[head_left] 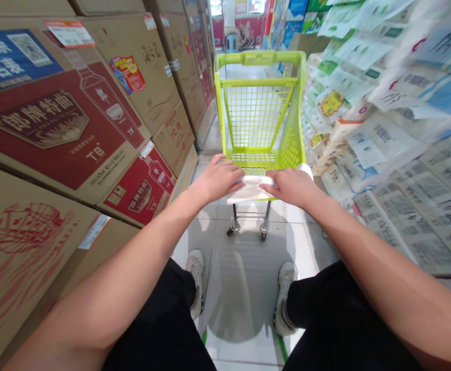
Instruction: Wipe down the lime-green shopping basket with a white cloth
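Bare forearms (148, 257) reach forward to a green cart (262, 150) straight ahead; left hand (221, 178) and right hand (290, 186), equally near, grip the white cloth (252, 189) lying crosswise along its near edge.

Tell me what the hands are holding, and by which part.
A white cloth at the near edge of the green cart: the left hand holds it near its left end, the right hand farther right.
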The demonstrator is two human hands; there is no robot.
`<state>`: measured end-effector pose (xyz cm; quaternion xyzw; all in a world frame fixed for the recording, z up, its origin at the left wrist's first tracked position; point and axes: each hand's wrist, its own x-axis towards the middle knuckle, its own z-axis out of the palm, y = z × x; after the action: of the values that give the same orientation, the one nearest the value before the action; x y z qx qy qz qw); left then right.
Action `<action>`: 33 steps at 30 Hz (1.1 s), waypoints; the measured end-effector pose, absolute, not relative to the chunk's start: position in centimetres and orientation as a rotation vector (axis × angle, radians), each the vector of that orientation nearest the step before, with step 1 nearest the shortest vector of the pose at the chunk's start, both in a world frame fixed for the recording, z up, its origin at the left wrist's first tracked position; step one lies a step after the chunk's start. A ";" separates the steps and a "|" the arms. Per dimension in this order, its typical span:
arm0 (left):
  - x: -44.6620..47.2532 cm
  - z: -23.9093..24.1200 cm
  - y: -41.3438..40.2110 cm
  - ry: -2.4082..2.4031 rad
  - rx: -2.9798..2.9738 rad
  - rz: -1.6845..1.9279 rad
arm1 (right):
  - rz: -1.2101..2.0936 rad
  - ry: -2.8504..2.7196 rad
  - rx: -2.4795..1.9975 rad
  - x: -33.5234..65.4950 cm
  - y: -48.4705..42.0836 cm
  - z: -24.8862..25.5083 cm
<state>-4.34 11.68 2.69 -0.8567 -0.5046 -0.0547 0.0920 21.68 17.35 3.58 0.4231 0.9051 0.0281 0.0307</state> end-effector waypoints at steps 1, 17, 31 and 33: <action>-4.9 2.6 11.7 -1.496 -2.547 -0.221 | 0.076 2.758 1.317 21.8 17.6 3.8; -4.5 -1.2 12.9 -2.400 -2.455 -2.233 | 0.167 2.836 1.275 17.1 14.9 2.8; -5.1 0.3 13.4 -2.488 -1.759 -2.845 | 0.110 2.939 1.095 15.3 12.2 3.0; -5.8 0.8 13.2 -2.430 -1.964 -2.878 | 0.077 2.954 1.072 15.8 12.1 3.0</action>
<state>-5.76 13.19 0.79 -0.3934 -0.4868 -0.5765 -0.5252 15.78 12.06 3.04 0.3410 0.9397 0.0246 -0.0008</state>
